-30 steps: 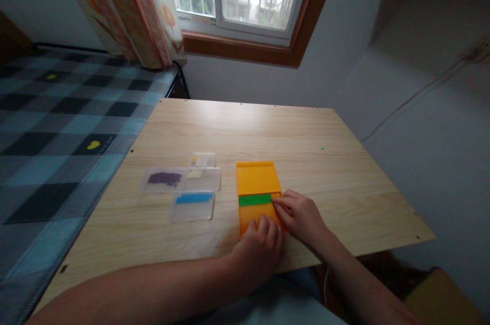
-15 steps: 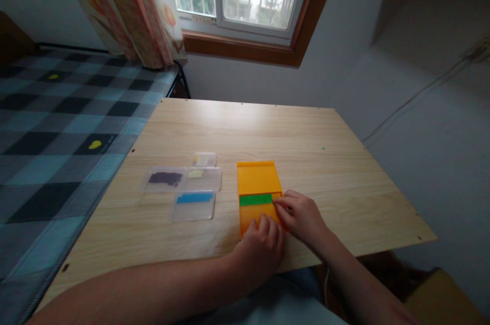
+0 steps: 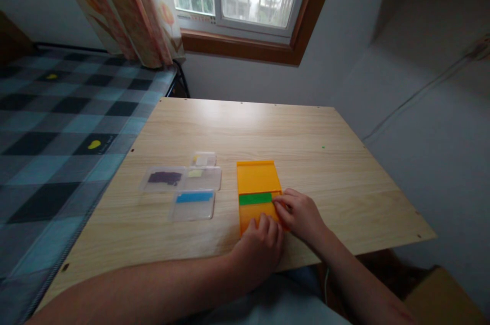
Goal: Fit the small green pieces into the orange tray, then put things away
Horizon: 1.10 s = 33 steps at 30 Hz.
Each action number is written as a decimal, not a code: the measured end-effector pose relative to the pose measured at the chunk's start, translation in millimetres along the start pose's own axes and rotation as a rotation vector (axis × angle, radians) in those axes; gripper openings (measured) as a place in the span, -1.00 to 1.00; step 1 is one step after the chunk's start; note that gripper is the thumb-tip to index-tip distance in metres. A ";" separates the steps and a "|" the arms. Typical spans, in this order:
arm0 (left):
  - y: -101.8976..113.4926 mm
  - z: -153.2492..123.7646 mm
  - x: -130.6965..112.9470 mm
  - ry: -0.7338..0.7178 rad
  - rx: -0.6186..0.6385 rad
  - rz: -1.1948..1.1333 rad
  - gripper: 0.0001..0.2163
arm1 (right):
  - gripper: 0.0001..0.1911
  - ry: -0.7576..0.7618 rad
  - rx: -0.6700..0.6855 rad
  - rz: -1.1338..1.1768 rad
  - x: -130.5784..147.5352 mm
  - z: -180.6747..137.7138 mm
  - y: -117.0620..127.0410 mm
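An orange flat tray (image 3: 255,178) lies on the wooden table (image 3: 237,131) near its front edge, with a green strip (image 3: 255,198) across its middle. My left hand (image 3: 260,248) rests on the tray's near end with its fingers curled over the edge. My right hand (image 3: 300,215) sits at the tray's right side, fingertips pinched at the right end of the green strip.
Left of the tray lie several clear plastic cases: one with a purple piece (image 3: 164,178), one with a blue strip (image 3: 193,199), one with a pale yellow piece (image 3: 201,175), and a small one (image 3: 204,159) behind. A checked bed cover (image 3: 57,126) borders the table's left.
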<state>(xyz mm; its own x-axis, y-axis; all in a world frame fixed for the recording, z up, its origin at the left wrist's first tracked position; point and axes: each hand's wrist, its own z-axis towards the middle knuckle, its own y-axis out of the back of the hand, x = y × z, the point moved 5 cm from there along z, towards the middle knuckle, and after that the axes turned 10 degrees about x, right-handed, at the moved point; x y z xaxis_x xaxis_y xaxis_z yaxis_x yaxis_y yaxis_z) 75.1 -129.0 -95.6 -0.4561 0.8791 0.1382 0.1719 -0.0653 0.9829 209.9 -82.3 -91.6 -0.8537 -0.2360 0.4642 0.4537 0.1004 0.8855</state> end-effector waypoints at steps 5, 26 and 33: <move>2.8 -0.1 1.0 0.013 -0.020 0.018 -0.64 | -0.80 0.004 -0.005 0.025 -1.3 -0.1 -0.7; 2.5 1.3 0.8 0.009 -0.004 -0.007 -0.63 | -0.80 0.004 0.011 0.084 -2.0 -6.4 2.7; 5.5 1.5 2.2 0.001 0.030 -0.004 -0.65 | -0.79 0.006 0.005 0.070 -2.9 -4.8 0.7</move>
<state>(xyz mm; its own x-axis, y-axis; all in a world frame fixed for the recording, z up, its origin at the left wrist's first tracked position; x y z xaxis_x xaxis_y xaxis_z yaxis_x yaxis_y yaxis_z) 76.4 -126.7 -90.1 -0.4576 0.8790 0.1342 0.1963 -0.0473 0.9794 213.9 -86.2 -92.4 -0.8185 -0.2339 0.5248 0.5110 0.1212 0.8510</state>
